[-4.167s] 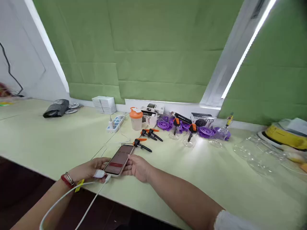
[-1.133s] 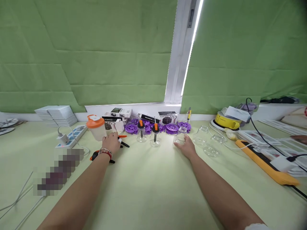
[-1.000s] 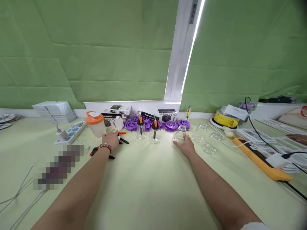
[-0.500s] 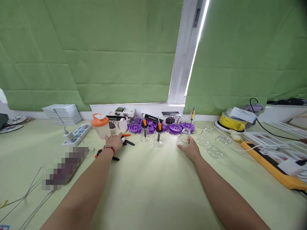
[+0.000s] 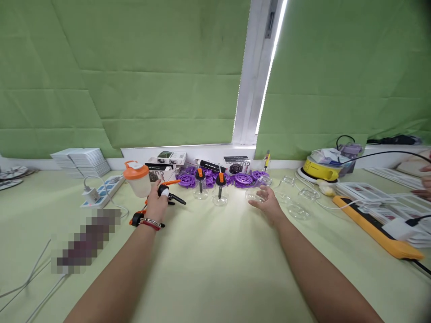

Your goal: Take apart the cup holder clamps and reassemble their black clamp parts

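My left hand [image 5: 157, 202] is closed around a black bottle lid with an orange lever [image 5: 164, 190], raised a little off the table. Below it lies another black-and-orange lid [image 5: 136, 218], partly hidden by my wrist. My right hand [image 5: 269, 204] has its thumb and fingers curved around a clear glass bottle [image 5: 253, 194], which leans slightly to the right. Between my hands stand two glass bottles fitted with black-and-orange lids, a left one [image 5: 200, 194] and a right one [image 5: 220, 198]. Right of my right hand are two lidless glass bottles, one nearer [image 5: 298, 211] and one farther [image 5: 283, 196].
Purple plastic wheels [image 5: 243, 180] and printed boxes [image 5: 237, 166] line the back. An orange-lidded shaker [image 5: 138, 181] stands behind my left hand, near a white power strip [image 5: 107, 190]. At right are a yellow pot [image 5: 321, 170], an orange-edged bar [image 5: 377, 229] and another person's hand [image 5: 426, 181].
My left hand has lifted a black-and-orange lid and drawn it back towards me. The glass bottle at my right hand has gone from upright to slightly tilted. Another person's hand appears at right.
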`<state>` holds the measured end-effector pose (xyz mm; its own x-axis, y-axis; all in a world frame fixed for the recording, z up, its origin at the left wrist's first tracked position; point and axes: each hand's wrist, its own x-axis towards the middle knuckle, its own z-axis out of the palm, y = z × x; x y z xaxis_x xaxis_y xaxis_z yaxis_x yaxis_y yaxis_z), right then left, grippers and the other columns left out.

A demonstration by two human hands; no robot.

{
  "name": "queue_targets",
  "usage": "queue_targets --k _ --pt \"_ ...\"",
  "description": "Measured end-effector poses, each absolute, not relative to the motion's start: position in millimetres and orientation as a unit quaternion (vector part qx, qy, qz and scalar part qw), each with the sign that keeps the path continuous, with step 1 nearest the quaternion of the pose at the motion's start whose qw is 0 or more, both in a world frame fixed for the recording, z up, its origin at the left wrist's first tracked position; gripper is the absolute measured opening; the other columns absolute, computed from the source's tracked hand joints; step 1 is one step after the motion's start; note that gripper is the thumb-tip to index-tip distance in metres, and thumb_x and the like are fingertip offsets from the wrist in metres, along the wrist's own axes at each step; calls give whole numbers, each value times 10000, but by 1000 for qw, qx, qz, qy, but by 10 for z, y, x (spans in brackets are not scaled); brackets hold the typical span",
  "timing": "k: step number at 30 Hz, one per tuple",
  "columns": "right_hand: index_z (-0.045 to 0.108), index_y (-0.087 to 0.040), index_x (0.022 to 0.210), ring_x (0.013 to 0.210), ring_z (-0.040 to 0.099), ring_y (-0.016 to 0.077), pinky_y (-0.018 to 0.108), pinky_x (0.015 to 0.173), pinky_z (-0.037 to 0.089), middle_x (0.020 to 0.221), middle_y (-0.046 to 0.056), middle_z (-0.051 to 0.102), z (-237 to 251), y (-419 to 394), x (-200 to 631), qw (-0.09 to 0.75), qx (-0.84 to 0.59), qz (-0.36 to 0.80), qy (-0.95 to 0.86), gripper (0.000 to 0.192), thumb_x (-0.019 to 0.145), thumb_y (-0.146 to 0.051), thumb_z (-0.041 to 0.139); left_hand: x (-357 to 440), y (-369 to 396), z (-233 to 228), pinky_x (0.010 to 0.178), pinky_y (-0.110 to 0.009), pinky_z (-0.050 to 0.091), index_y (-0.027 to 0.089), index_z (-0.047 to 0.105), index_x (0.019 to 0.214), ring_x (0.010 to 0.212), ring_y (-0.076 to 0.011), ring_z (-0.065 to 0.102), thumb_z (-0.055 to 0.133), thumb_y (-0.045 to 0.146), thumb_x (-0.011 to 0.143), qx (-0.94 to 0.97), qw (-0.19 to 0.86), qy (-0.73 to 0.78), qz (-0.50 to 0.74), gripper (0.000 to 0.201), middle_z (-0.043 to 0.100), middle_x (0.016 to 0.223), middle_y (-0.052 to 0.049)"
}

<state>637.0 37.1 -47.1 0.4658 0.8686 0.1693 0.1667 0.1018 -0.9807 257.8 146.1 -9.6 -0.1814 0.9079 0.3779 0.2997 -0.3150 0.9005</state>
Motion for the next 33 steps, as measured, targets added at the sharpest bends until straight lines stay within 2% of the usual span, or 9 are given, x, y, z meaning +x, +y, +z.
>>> queue_targets --k 3,7,10,13,17,24,29,33 --pt "435 -264 1201 1083 512 235 401 925 416 1095 51 525 -297 229 6240 592 -506 390 -491 780 525 -342 817 2717 1309 -168 706 -351 541 236 423 1259 783 -170 626 528 193 742 521 379 476 598 530 543 944 -56" --pt "436 -270 1205 972 545 199 397 888 429 1085 47 514 -226 95 6029 489 -435 495 -572 828 486 -263 846 2912 1148 -256 751 -354 541 199 504 1078 765 -154 631 621 183 664 478 474 420 609 430 547 891 -34" --pt "430 -261 1153 914 533 176 362 824 444 1042 32 499 -272 84 5905 420 -433 522 -603 815 459 -228 857 3002 1078 -303 773 -354 530 193 489 981 761 -146 634 660 243 658 468 505 399 605 370 560 861 -13" --pt "444 -245 1072 876 497 153 294 753 435 1015 18 476 -315 120 5840 431 -444 511 -597 722 476 -241 850 3043 1036 -330 745 -328 528 195 474 940 767 -146 635 689 299 668 478 517 396 590 361 566 859 1" --pt "441 -255 1070 807 466 130 254 691 408 968 2 462 -329 174 5803 461 -439 526 -565 648 545 -290 818 3079 1022 -321 617 -316 533 192 462 936 639 -130 610 689 375 683 498 520 405 563 386 577 845 1" --pt "452 -267 1092 799 445 129 247 684 390 966 -1 446 -367 254 5731 466 -457 515 -556 652 553 -326 813 3201 1020 -297 535 -285 502 205 423 959 513 -111 571 637 400 728 523 532 419 517 370 539 707 52" --pt "452 -271 1099 798 451 131 257 699 399 986 5 459 -391 271 5707 474 -480 497 -545 648 563 -346 808 3264 874 -291 624 -329 520 229 412 1011 612 -123 601 543 424 813 521 608 349 486 307 557 856 16" --pt "437 -274 1112 817 470 141 264 704 408 997 8 471 -396 252 5701 482 -480 495 -541 659 570 -356 803 3244 813 -250 578 -293 501 218 432 1024 685 -139 605 523 431 824 542 632 334 442 306 553 959 -28"
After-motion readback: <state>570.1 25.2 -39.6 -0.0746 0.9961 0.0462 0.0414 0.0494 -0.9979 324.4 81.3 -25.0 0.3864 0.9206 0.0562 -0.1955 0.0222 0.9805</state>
